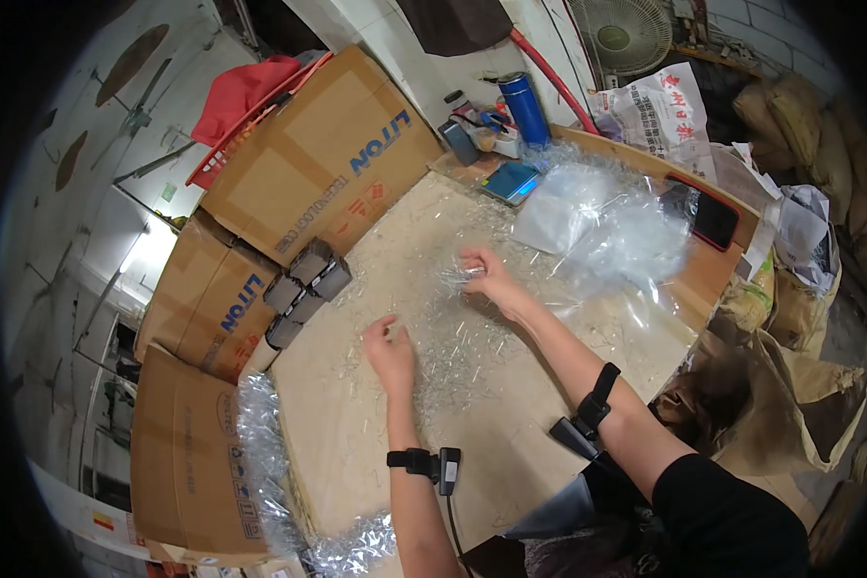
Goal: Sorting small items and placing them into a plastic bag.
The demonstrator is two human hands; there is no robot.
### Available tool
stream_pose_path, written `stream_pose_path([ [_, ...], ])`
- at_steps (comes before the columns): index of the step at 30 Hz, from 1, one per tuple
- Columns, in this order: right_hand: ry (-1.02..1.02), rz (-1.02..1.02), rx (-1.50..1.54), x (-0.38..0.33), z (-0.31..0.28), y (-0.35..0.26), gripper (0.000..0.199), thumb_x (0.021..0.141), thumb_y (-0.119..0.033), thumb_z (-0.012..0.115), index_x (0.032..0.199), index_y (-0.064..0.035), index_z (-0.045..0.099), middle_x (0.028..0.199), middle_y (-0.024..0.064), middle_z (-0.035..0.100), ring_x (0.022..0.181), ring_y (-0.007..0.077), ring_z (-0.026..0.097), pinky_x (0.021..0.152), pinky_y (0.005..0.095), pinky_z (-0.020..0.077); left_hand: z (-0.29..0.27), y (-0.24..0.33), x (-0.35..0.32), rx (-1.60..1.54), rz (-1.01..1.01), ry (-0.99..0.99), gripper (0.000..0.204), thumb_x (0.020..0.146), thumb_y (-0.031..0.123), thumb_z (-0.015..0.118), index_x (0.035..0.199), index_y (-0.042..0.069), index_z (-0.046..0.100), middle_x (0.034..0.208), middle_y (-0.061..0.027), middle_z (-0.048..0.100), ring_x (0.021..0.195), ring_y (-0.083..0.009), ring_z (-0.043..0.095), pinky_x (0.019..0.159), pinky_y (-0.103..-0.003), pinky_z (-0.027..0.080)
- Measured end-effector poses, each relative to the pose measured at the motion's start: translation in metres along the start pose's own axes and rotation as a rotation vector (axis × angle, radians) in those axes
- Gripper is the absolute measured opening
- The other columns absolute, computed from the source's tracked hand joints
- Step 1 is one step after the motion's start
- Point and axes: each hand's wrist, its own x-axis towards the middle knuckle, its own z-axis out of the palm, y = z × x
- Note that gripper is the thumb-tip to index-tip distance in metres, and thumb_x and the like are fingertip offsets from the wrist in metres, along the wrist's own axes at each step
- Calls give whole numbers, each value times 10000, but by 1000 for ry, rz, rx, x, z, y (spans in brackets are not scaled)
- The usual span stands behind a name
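Many small, thin, clear pieces, like short slivers or tubes, lie scattered over the pale wooden tabletop. My right hand is above the middle of the table, its fingers closed on a small bunch of these clear slivers. To the left and nearer, my left hand hovers over the board with curled fingers. What sits between those fingertips, if anything, is too small to make out. Each forearm wears a black strap with a small device.
Dark grey blocks stand against cardboard boxes at the left. Farther back are a small blue-screened scale, a blue flask and clear plastic bags. A phone lies at the right edge; shiny clear film lines the left edge.
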Motion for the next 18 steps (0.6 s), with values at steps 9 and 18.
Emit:
stream_pose_path([
  [9, -105, 242, 319, -12, 15, -23, 221, 911, -152, 649, 1052, -20, 540, 961, 98, 625, 771, 192, 666, 692, 291, 553, 45, -31, -18, 248, 144, -288, 406, 753, 108, 695, 1154, 79, 639, 1318, -267, 485, 1252, -403, 454, 1049, -443, 377],
  [18, -133, 198, 157, -6, -2, -15, 362, 924, -239, 636, 1234, -60, 583, 1195, 51, 627, 1123, 157, 563, 983, 339, 405, 32, 4, 10, -117, -189, -59, 201, 821, 119, 706, 961, -21, 671, 818, -134, 680, 748, -180, 659, 682, -300, 513],
])
